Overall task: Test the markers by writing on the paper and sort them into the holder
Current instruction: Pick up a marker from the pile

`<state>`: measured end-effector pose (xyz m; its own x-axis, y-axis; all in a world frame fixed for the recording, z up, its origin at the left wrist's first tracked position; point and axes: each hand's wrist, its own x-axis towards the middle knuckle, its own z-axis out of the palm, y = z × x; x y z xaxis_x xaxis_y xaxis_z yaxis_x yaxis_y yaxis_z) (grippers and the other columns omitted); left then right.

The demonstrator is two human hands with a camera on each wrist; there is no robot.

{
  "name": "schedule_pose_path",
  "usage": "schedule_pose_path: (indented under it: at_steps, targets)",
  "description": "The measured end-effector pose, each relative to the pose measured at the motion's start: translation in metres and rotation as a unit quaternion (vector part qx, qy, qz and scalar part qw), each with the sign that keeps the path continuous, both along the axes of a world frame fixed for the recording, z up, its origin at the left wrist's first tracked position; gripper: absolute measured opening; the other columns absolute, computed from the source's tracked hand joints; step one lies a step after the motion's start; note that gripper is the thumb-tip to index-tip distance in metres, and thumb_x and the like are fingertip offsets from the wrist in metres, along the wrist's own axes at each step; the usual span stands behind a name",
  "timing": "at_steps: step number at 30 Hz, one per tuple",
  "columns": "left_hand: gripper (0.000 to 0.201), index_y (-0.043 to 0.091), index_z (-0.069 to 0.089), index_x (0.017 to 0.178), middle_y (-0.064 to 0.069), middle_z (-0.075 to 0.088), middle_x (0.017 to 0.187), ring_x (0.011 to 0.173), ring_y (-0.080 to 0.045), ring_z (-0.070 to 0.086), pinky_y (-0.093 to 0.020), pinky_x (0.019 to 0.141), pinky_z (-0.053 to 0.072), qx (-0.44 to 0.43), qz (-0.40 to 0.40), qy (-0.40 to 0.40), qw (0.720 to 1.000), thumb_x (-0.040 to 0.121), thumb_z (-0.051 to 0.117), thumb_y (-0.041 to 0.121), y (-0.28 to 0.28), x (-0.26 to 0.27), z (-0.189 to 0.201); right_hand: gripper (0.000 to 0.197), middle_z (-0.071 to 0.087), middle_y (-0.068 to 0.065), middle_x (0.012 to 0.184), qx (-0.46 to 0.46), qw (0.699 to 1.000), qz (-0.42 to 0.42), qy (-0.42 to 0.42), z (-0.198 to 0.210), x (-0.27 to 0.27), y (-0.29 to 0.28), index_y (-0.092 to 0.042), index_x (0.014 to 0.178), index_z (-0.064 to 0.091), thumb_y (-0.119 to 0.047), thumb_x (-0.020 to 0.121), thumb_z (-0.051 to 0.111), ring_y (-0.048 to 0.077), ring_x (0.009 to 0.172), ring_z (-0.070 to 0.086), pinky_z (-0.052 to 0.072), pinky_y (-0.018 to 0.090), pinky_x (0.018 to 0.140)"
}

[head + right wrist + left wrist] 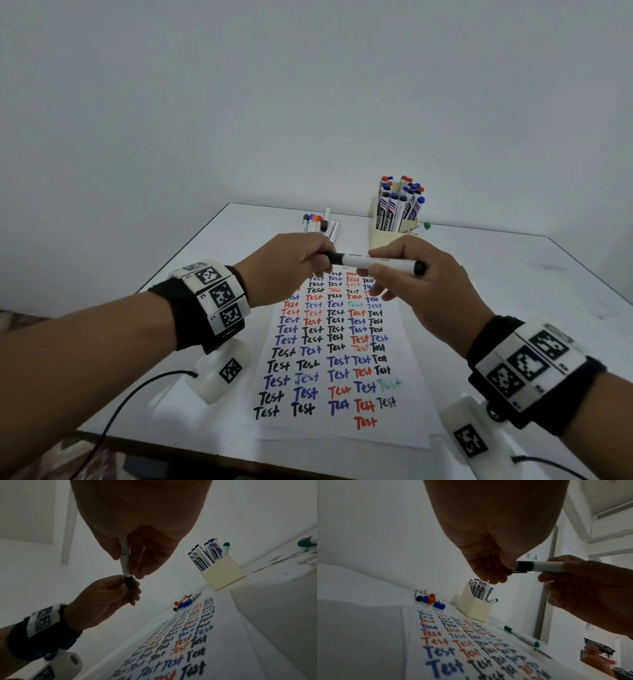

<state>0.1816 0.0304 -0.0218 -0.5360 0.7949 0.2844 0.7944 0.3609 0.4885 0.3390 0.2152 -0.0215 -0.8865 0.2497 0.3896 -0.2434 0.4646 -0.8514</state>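
Markers: loose white-barrelled whiteboard pens [320,223] lie far-left on white table [513,274], untested. L hand [291,265] pinches black cap of white black-capped marker [375,263], held level above "Test"-covered white paper sheet [337,359]; R hand [423,281] pinches barrel. Cream plastic holder [387,236] far-right, crowded. Risks: cap jerks free, tip smears fingers; full holder tips w/ a hard insertion.

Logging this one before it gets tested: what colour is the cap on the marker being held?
Black, on a white marker; the left hand grips that cap. Head view shows it best.
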Motion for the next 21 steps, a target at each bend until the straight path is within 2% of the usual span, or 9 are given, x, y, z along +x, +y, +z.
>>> schedule_pose_path:
  at_steps: [2, 5, 11, 13, 16, 17, 19, 21]
  targets:
    - [0.017, 0.021, 0.06, 0.1, 0.012, 0.061, 0.077, 0.068, 0.002, 0.053, -0.013, 0.063, 0.041, 0.02, 0.005, -0.007, 1.0, 0.105, 0.044, 0.018, 0.004, 0.005, -0.001, 0.008, 0.079, 0.001, 0.089, -0.001, 1.0, 0.002, 0.012, 0.004, 0.0, 0.0, -0.017, 0.1, 0.07, -0.011, 0.094, 0.071, 0.02, 0.076, 0.075, 0.061, 0.03, 0.068]
    - [0.018, 0.022, 0.056, 0.097, 0.012, 0.054, 0.071, 0.064, 0.002, 0.049, -0.012, 0.06, 0.038, 0.037, -0.001, 0.015, 0.999, 0.106, 0.041, 0.019, 0.008, 0.01, -0.003, 0.007, 0.079, 0.001, 0.085, -0.006, 1.0, 0.007, 0.028, 0.009, 0.0, 0.0, -0.013, 0.099, 0.069, -0.007, 0.095, 0.07, 0.02, 0.074, 0.075, 0.058, 0.026, 0.064]
    - [0.02, 0.021, 0.059, 0.102, 0.011, 0.054, 0.073, 0.062, -0.005, 0.045, -0.019, 0.057, 0.039, 0.079, 0.011, 0.024, 0.997, 0.106, 0.04, 0.019, 0.017, 0.009, -0.005, 0.007, 0.078, 0.004, 0.086, -0.003, 0.999, 0.016, 0.032, 0.012, 0.0, 0.005, -0.013, 0.098, 0.068, -0.007, 0.096, 0.068, 0.023, 0.073, 0.075, 0.056, 0.026, 0.062]
    - [0.018, 0.025, 0.059, 0.102, 0.012, 0.055, 0.075, 0.065, -0.005, 0.047, -0.018, 0.059, 0.037, 0.038, -0.001, 0.043, 0.998, 0.105, 0.042, 0.02, 0.019, 0.004, -0.003, 0.007, 0.078, 0.002, 0.085, 0.02, 1.0, 0.0, 0.017, 0.009, -0.002, 0.007, -0.017, 0.096, 0.068, -0.01, 0.096, 0.069, 0.019, 0.072, 0.075, 0.056, 0.024, 0.061]
    - [0.014, 0.028, 0.06, 0.11, 0.01, 0.061, 0.088, 0.079, -0.009, 0.056, -0.031, 0.072, 0.047, -0.095, -0.025, 0.07, 0.993, 0.104, 0.048, 0.032, 0.025, -0.007, -0.002, 0.004, 0.076, -0.001, 0.082, 0.077, 0.996, -0.034, -0.035, 0.006, -0.008, 0.014, -0.024, 0.093, 0.07, -0.021, 0.094, 0.072, 0.015, 0.07, 0.072, 0.056, 0.025, 0.06]
    - [0.024, 0.027, 0.059, 0.119, 0.008, 0.063, 0.094, 0.085, -0.01, 0.058, -0.034, 0.079, 0.049, -0.13, -0.027, 0.066, 0.989, 0.102, 0.05, 0.041, 0.026, -0.012, -0.004, 0.004, 0.075, -0.001, 0.081, 0.093, 0.993, -0.048, -0.048, 0.006, -0.011, 0.018, -0.027, 0.093, 0.07, -0.025, 0.093, 0.073, 0.016, 0.07, 0.07, 0.057, 0.027, 0.06]
    - [0.058, 0.029, 0.047, 0.141, 0.009, 0.063, 0.115, 0.104, -0.011, 0.059, -0.033, 0.093, 0.049, -0.186, -0.017, 0.046, 0.981, 0.093, 0.05, 0.062, 0.025, -0.026, -0.008, 0.004, 0.071, -0.003, 0.083, 0.114, 0.989, -0.078, -0.062, 0.008, -0.017, 0.029, -0.031, 0.093, 0.07, -0.03, 0.093, 0.074, 0.017, 0.068, 0.066, 0.057, 0.027, 0.06]
    - [0.089, 0.03, 0.028, 0.155, 0.008, 0.049, 0.144, 0.131, -0.014, 0.047, -0.034, 0.109, 0.039, -0.246, 0.012, 0.04, 0.968, 0.081, 0.044, 0.078, 0.021, -0.041, -0.013, 0.005, 0.069, -0.005, 0.091, 0.129, 0.982, -0.115, -0.071, 0.015, -0.023, 0.046, -0.034, 0.093, 0.07, -0.032, 0.092, 0.074, 0.012, 0.069, 0.063, 0.048, 0.022, 0.056]
